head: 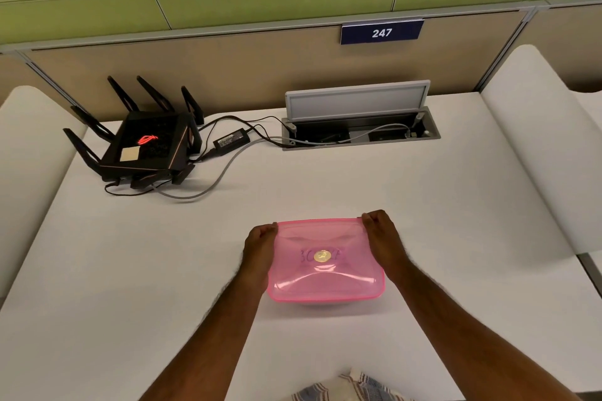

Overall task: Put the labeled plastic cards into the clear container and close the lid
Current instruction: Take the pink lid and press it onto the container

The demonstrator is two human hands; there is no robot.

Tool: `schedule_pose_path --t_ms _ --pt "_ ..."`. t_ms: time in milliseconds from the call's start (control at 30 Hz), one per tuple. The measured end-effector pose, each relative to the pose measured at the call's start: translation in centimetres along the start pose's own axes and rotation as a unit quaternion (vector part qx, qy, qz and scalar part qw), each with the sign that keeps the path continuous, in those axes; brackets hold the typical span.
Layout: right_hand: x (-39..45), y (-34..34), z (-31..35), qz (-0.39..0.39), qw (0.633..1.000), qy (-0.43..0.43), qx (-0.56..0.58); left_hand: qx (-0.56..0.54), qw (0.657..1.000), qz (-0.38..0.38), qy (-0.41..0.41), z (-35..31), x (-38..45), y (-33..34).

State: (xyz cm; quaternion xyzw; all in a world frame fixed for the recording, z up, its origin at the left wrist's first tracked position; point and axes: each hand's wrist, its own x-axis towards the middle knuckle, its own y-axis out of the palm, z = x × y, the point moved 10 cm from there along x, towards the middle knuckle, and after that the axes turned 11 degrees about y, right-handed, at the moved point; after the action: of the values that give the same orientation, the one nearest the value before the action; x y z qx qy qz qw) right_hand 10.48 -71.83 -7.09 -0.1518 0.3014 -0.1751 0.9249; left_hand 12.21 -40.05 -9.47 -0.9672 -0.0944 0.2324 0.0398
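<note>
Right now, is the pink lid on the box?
On. The pink lid covers the whole top; both hands grip its far corners.
</note>
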Motion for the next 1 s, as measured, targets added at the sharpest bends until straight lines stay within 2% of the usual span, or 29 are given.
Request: schedule_pose_path --t_ms 400,833,1000 --pt "0.4 0.4 -1.1 -0.009 1.000 -0.018 0.022 -0.036 0.998 -0.026 0.036 0.3 0.6 -0.5" --pt "0.1 0.3 -0.8 -0.012 0.998 -0.062 -0.013 -0.035 0.997 -0.040 0.058 -0.6 0.0 -0.3" --pt "-0.2 0.3 -1.0 -0.006 0.998 -0.039 -0.039 -0.033 0.996 -0.043 0.066 -0.8 0.0 -0.3"
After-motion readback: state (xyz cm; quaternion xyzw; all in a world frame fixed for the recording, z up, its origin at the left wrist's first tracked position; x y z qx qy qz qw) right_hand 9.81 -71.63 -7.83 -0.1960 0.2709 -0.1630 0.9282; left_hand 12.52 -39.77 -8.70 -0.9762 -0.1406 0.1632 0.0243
